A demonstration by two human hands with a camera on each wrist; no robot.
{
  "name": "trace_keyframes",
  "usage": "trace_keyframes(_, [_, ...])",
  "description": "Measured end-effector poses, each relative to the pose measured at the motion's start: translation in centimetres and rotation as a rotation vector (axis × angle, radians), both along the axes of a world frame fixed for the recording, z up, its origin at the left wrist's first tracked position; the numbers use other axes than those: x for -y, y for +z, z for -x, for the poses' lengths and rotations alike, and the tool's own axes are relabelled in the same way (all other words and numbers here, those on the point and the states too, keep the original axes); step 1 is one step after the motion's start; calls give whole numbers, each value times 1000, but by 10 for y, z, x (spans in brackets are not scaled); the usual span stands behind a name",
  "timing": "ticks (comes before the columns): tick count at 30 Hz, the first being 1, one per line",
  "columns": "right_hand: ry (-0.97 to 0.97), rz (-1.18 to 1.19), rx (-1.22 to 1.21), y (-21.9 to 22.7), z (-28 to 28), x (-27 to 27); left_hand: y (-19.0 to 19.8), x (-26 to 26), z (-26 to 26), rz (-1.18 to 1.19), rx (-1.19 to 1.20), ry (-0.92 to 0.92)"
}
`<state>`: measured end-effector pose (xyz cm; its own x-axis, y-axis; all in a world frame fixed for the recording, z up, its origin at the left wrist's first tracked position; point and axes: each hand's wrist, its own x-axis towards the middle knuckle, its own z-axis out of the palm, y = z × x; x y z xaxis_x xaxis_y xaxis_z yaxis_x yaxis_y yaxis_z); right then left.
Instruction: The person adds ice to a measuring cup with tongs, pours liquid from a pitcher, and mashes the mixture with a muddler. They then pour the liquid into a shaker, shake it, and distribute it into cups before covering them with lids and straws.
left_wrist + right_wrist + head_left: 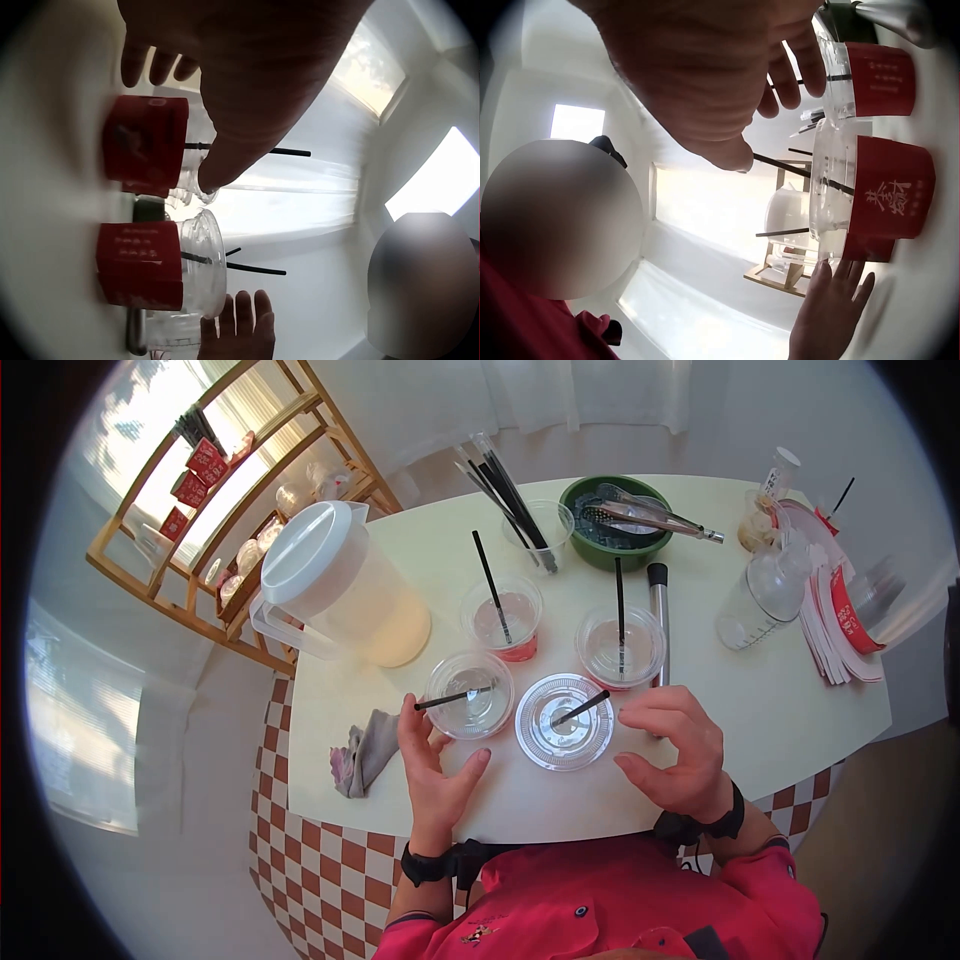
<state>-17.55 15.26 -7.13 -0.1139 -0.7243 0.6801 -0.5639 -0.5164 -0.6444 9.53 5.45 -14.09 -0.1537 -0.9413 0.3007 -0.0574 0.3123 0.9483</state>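
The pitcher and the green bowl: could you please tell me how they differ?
The pitcher is tall and pale, see-through enough to show its contents; the bowl is low and dark green.
The pitcher wears a lid; the bowl is open, with a metal utensil lying across it.
Both stand on the table.

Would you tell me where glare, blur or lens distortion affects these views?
Head view: fisheye curvature bends the table and wooden shelf, corners go black, and the window is washed out. Left wrist view: a bright white patch at right, the near hand dark against it. Right wrist view: bright backlight behind the hand; a smooth blurred disc covers the person's head.
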Motion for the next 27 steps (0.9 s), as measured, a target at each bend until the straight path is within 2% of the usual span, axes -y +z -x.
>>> trace_keyframes(2, [92, 83, -40, 7, 15, 4, -6, -12, -14, 20, -17, 158])
trace_keyframes(4, [312, -83, 75, 16, 25, -2, -2, -32, -17, 106, -92, 241])
trace_keyframes(6, [550, -163, 119, 18, 20, -1, 21, -51, -25, 82, -21, -40])
trace_keyframes(8, [827, -171, 81, 21, -5, 6, 64, -42, -14, 207, 244, -459])
trace_keyframes(10, [870, -42, -129, 22, -26, 8, 91, -31, 16, 556, 216, -609])
trace_keyframes(11, [879, 23, -232, 23, -38, 8, 99, -30, 33, 618, 87, -653])
trace_keyframes(15, [890, 272, -130, 26, -81, 13, 111, -38, 95, 743, -431, -723])
trace_keyframes(17, [897, 330, -129, 29, -90, 20, 115, -26, 104, 889, -506, -768])
trace_keyframes(19, [909, 350, -150, 31, -93, 26, 132, -15, 98, 885, -355, -967])
trace_keyframes(21, [921, 350, -171, 31, -94, 28, 180, -5, 67, 699, 45, -1293])
trace_keyframes(24, [929, 331, -190, 31, -93, 30, 185, -2, 72, 788, 32, -1268])
trace_keyframes(27, [921, 296, -182, 32, -89, 36, 182, 7, 78, 743, 54, -1285])
